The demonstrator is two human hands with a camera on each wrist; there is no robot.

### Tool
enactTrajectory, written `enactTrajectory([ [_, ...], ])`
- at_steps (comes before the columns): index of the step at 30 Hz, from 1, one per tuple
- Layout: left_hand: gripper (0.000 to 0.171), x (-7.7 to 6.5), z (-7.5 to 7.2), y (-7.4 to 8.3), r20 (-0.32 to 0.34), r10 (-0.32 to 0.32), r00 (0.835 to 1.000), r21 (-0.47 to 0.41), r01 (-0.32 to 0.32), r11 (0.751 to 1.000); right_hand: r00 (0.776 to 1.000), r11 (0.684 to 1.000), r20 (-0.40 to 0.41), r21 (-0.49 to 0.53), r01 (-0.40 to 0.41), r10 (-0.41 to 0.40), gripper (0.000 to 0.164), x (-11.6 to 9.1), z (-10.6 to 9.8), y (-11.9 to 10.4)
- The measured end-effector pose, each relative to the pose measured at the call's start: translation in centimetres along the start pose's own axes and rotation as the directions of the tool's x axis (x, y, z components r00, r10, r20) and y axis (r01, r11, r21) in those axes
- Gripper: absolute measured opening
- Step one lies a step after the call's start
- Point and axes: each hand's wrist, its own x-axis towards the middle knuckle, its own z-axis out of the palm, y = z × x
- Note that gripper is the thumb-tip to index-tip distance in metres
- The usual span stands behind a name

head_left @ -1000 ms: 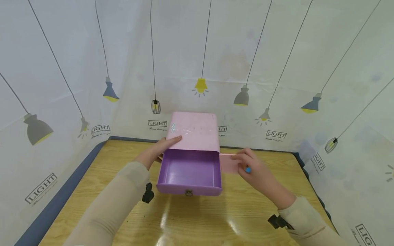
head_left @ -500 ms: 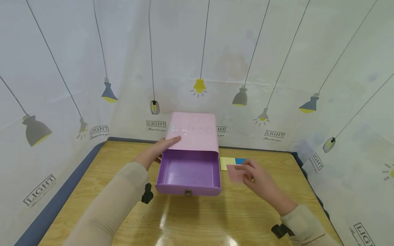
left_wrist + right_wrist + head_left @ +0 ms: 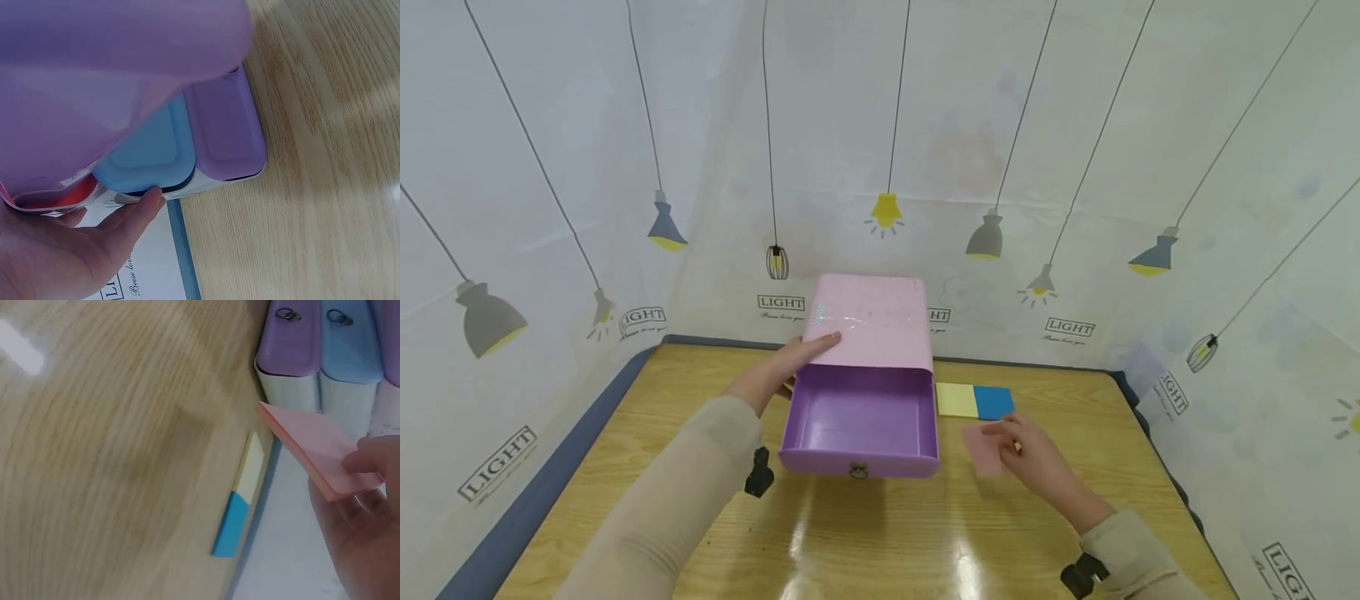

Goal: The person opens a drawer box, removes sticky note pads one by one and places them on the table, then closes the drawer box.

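Note:
A small pink drawer cabinet (image 3: 871,321) stands on the table with its purple top drawer (image 3: 865,408) pulled out; the drawer's inside shows nothing in it. My left hand (image 3: 778,367) rests on the cabinet's left front corner, thumb flat on top and fingers against the side. In the left wrist view, its fingertips touch beside the lower blue drawer (image 3: 153,150). My right hand (image 3: 1037,458) pinches a pink sticky note pad (image 3: 319,444) between thumb and fingers, right of the drawer. Behind that pad lie a yellow pad (image 3: 957,400) and a blue pad (image 3: 995,402), side by side.
Below the blue drawer is another purple drawer (image 3: 226,125), pushed in. The wooden table (image 3: 820,550) ends at a dark blue edge (image 3: 1037,366) along a white printed backdrop (image 3: 1075,125). The pulled-out drawer overhangs the table in front of the cabinet.
My right hand has drawn the pink pad toward the front and right, away from the cabinet's side, uncovering the yellow and blue pads. My left hand has stayed in place.

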Motion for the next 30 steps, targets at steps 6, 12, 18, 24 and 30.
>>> enactTrajectory([
  [6, 0.115, -0.2, 0.0, 0.0, -0.001, 0.007, 1.0, 0.006, -0.007, 1.0, 0.994, 0.995, 0.065, -0.031, -0.089, 0.091, 0.031, -0.4, 1.3, 1.0],
  [12, 0.113, -0.2, 0.1, 0.0, -0.003, -0.001, 1.0, 0.004, 0.001, 1.0, 0.983, 0.985, 0.085, -0.077, -0.157, 0.164, 0.036, -0.6, 2.2, 2.0],
  [18, 0.114, -0.1, 0.0, 0.0, -0.002, -0.013, 1.0, 0.008, 0.013, 1.0, 0.97, 0.968, 0.106, -0.155, -0.199, 0.217, 0.038, -0.6, 2.7, 2.8],
  [24, 0.113, -0.1, 0.0, 0.0, 0.0, -0.009, 1.0, 0.006, 0.009, 1.0, 0.945, 0.942, 0.144, -0.213, -0.259, 0.293, 0.042, -0.7, 3.5, 4.4],
  [30, 0.114, -0.1, 0.0, 0.1, 0.006, 0.0, 1.0, 0.007, 0.0, 1.0, 0.934, 0.936, 0.16, -0.208, -0.283, 0.318, 0.045, -1.1, 3.7, 5.1],
])
